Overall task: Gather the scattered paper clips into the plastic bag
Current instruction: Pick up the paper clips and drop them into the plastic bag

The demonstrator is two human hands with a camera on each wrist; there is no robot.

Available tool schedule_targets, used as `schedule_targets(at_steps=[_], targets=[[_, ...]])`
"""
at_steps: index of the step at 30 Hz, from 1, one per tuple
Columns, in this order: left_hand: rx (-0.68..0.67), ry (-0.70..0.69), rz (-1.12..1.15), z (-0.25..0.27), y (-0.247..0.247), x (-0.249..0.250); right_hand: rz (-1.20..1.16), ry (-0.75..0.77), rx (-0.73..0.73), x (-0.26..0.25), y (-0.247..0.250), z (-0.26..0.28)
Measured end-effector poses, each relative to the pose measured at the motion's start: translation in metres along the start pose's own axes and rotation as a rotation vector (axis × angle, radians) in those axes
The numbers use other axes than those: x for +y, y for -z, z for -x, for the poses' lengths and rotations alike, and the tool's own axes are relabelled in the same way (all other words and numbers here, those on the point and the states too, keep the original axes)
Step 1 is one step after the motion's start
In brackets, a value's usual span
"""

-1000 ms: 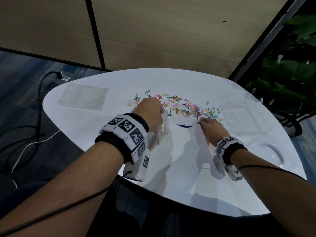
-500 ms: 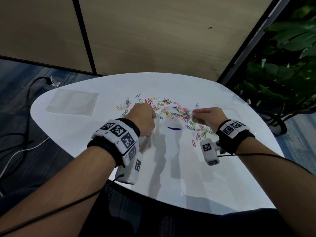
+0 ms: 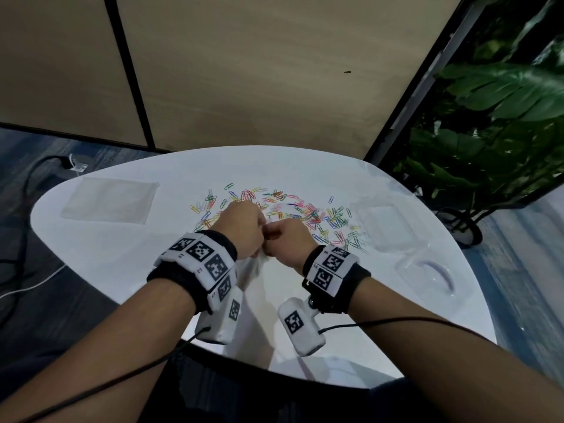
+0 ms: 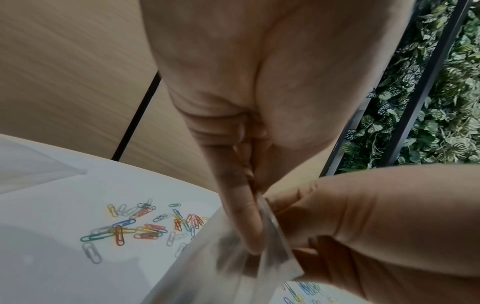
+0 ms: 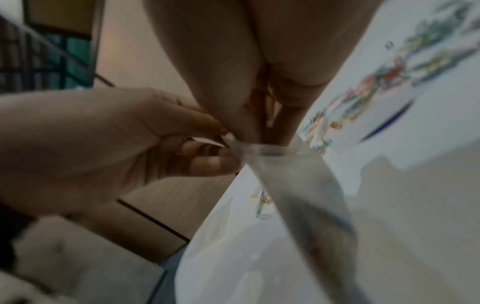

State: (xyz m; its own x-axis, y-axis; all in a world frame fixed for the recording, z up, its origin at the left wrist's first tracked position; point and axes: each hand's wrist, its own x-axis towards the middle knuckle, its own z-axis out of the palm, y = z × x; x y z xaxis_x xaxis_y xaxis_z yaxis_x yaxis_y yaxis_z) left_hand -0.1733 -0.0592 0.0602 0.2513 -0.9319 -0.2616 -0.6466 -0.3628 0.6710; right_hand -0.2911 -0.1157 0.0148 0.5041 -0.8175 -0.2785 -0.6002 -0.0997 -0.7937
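Note:
Coloured paper clips point(image 3: 305, 212) lie scattered in an arc on the white table point(image 3: 122, 254), also seen in the left wrist view point(image 4: 135, 228). A clear plastic bag point(image 3: 250, 270) hangs above the table's near part. My left hand point(image 3: 258, 239) pinches its rim point(image 4: 270, 222) between thumb and fingers. My right hand point(image 3: 268, 236) meets it from the right, fingers bunched and pointing down into the bag's mouth point(image 5: 270, 150). A reddish tint shows between those fingers point(image 5: 259, 92); what they hold is mostly hidden.
A flat clear bag point(image 3: 110, 201) lies at the table's far left. A clear plastic box point(image 3: 390, 227) and its lid point(image 3: 427, 276) sit at the right. A leafy plant point(image 3: 503, 117) stands beyond the right edge. Cables point(image 3: 24, 209) run over the floor at left.
My right hand picked up clips from the right of the pile, lifted and moved left to the bag's mouth. My left hand kept hold of the bag.

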Motion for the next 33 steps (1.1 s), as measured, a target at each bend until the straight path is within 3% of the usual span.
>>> schedule_targets(at_steps=[4,7,10,12,13,14,16,18,19,22,33], targets=[[-0.02,0.0,0.009,0.001,0.002,-0.002,0.291,0.195,0.015,-0.008,0.007,0.003],[-0.012,-0.003,0.016,0.0,0.003,-0.003,0.36,0.21,-0.12,-0.009,0.01,0.002],[-0.01,-0.009,0.003,-0.001,0.003,-0.003,0.047,0.14,-0.213,-0.009,0.023,0.0],[-0.018,-0.009,0.002,-0.001,0.004,-0.004,-0.282,0.024,-0.166,-0.001,0.039,-0.004],[-0.022,-0.01,0.011,0.0,0.004,-0.004,-0.323,-0.026,-0.098,0.009,0.05,-0.009],[-0.028,-0.009,0.023,0.0,0.004,-0.004,-0.253,-0.075,-0.02,0.018,0.061,-0.014],[-0.034,0.005,0.05,0.001,0.004,-0.006,0.152,-0.239,0.078,0.053,0.082,-0.027],[-0.038,0.013,0.057,0.001,0.006,-0.009,0.6,-0.496,0.048,0.09,0.097,-0.032],[-0.04,0.011,0.053,0.001,0.007,-0.009,0.718,-0.581,0.021,0.107,0.101,-0.034],[-0.045,0.001,0.04,0.002,0.009,-0.009,0.774,-0.669,0.055,0.129,0.101,-0.034],[-0.077,0.0,0.076,0.004,0.012,-0.011,0.673,-0.559,0.26,0.147,0.115,-0.091]])
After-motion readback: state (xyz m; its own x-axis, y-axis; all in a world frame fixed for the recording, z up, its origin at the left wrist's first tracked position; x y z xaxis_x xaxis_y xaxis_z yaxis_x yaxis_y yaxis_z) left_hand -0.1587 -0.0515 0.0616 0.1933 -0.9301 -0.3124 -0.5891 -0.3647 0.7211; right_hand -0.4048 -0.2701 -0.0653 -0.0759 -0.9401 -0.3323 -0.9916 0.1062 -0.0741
